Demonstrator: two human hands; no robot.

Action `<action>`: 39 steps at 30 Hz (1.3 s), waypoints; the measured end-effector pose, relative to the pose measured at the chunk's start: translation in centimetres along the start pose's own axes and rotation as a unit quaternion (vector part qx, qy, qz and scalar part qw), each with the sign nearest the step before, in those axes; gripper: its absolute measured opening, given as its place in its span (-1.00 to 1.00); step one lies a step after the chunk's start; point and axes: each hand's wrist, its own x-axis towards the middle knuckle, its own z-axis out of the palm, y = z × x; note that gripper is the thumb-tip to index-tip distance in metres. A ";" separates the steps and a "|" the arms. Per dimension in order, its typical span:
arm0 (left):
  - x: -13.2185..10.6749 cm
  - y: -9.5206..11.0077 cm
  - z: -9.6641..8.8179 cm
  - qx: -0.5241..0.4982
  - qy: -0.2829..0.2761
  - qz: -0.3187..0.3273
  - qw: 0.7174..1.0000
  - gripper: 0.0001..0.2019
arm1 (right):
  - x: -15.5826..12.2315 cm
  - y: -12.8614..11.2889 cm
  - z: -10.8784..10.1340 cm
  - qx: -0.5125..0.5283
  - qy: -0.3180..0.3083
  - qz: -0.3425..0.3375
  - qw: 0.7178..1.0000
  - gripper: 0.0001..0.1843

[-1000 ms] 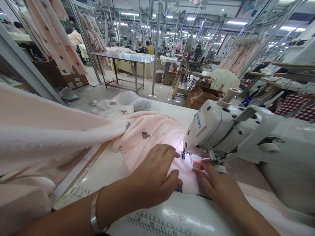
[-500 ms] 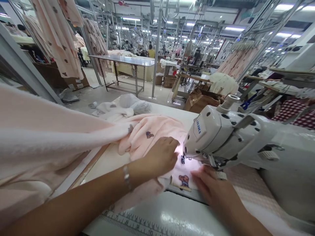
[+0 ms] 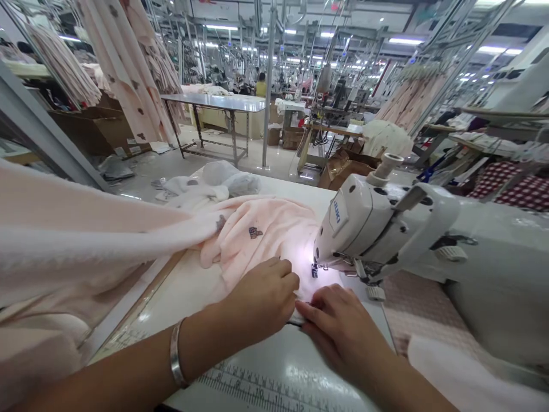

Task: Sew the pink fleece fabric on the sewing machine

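Pink fleece fabric (image 3: 268, 214) with small animal prints lies bunched on the white sewing table (image 3: 274, 366). One end of it runs under the lit needle area of a white sewing machine (image 3: 360, 223). My left hand (image 3: 266, 292), with a silver bangle on the wrist, is closed on the fabric's near edge, left of the presser foot (image 3: 314, 270). Close beside it, my right hand (image 3: 337, 320) pinches the same edge in front of the foot. Both sets of fingertips nearly meet and hide part of the cloth between them.
A length of pink fleece (image 3: 86, 223) hangs across the left side. Ruler markings (image 3: 257, 392) run along the table's front. Whitish cloth (image 3: 193, 191) lies at the table's far left. Beyond stand a metal-topped table (image 3: 223, 103), a cardboard box (image 3: 343, 169) and hanging garments (image 3: 124, 68).
My right hand has moved left and nearer to me, up to my left hand. My left hand has come slightly down and left. The printed bear near the foot is now covered.
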 end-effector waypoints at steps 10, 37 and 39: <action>-1.2 0.3 2.5 -0.015 0.021 0.043 0.999 -0.87 | -0.2 0.2 0.3 0.063 0.086 0.016 0.994 -0.91; 1.6 -0.7 3.4 -0.050 0.021 -0.033 0.998 -0.71 | -0.2 2.1 0.1 -0.016 -0.020 0.026 0.999 -0.79; 2.5 -1.4 3.7 -0.057 0.022 -0.035 0.998 -0.71 | 0.1 3.0 0.2 -0.032 -0.029 0.041 0.998 -0.79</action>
